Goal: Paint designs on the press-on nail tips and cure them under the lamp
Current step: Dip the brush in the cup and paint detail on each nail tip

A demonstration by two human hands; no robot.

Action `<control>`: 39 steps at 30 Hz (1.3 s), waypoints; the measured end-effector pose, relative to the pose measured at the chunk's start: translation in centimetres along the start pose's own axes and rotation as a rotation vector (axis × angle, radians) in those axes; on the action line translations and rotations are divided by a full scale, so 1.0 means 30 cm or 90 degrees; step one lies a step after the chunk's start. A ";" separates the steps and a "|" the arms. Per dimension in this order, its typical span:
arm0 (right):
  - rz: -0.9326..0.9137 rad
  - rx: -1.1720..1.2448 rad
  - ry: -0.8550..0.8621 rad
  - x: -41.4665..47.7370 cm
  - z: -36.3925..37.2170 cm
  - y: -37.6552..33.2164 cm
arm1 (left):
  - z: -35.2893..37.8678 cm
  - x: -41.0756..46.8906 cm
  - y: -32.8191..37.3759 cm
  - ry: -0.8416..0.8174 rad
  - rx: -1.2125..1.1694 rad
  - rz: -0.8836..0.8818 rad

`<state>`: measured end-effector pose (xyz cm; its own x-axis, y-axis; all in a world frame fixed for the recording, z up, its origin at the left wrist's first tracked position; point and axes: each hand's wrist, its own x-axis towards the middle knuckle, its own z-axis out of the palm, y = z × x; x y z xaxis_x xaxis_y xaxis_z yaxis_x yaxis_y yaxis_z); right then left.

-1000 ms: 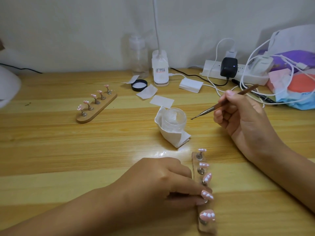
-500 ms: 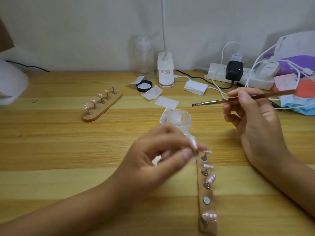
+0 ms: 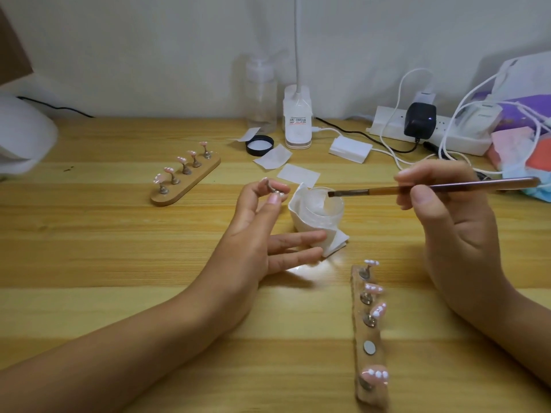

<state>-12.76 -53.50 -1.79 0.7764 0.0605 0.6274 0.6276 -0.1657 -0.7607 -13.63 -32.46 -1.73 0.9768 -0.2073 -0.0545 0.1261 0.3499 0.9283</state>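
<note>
**Nail tip lifted off strip; brush at jar**

L hand (image 3: 256,231): thumb + index pinch one nail tip on its metal peg (image 3: 272,192), held up off the table just left of the jar. Other three fingers straight and loose, lying across the lower edge of the tissue.

R hand (image 3: 441,216): thumb + fingers curled round a brown-handled flat brush (image 3: 381,190), near level, mid-handle hidden by the fingers. Bristles over the mouth of the small clear jar (image 3: 323,208); can't tell if they touch the contents. Jar sits in crumpled white tissue (image 3: 299,217), btw the two hands.

Near holder strip (image 3: 369,332), wood, runs front-to-back below R hand. It has four pink tips w/ white dots on pegs + one bare magnet disc (image 3: 369,347), 4th spot from far end. Far holder (image 3: 190,181), left of centre, well apart: five tips upright.

Behind jar: two white wipes (image 3: 272,156), black lid (image 3: 259,145), clear pump bottle (image 3: 261,96), white desk-lamp base (image 3: 297,120) w/ stem running up out of view, small white box (image 3: 350,149).

Far right: power strip (image 3: 384,126) w/ black adapter (image 3: 419,119), white cables, plastic bags (image 3: 521,93), blue face mask (image 3: 541,192). Left edge: white rounded object (image 3: 24,135), blurred, can't ID.

Surface: light wood-grain tabletop (image 3: 89,248), glare patch by the tissue. Plain pale wall (image 3: 149,49) behind.
</note>
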 end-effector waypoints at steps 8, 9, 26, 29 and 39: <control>-0.056 -0.089 -0.062 -0.004 0.003 0.002 | -0.007 0.006 -0.018 -0.085 0.026 -0.009; -0.061 -0.100 -0.071 -0.005 0.004 0.002 | -0.009 0.006 -0.020 -0.093 0.033 -0.009; -0.044 -0.055 -0.136 -0.012 0.002 -0.001 | -0.005 0.004 -0.019 -0.174 0.030 -0.018; -0.091 -0.104 -0.126 -0.011 0.007 -0.002 | -0.008 0.004 -0.018 -0.187 0.039 -0.016; -0.140 -0.224 -0.137 -0.013 0.006 0.007 | -0.009 0.006 -0.020 -0.185 0.030 -0.011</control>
<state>-12.91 -53.39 -2.22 0.6449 0.3288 0.6899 0.7498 -0.4473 -0.4876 -13.49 -32.46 -2.38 0.8831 -0.4682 0.0304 0.1279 0.3026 0.9445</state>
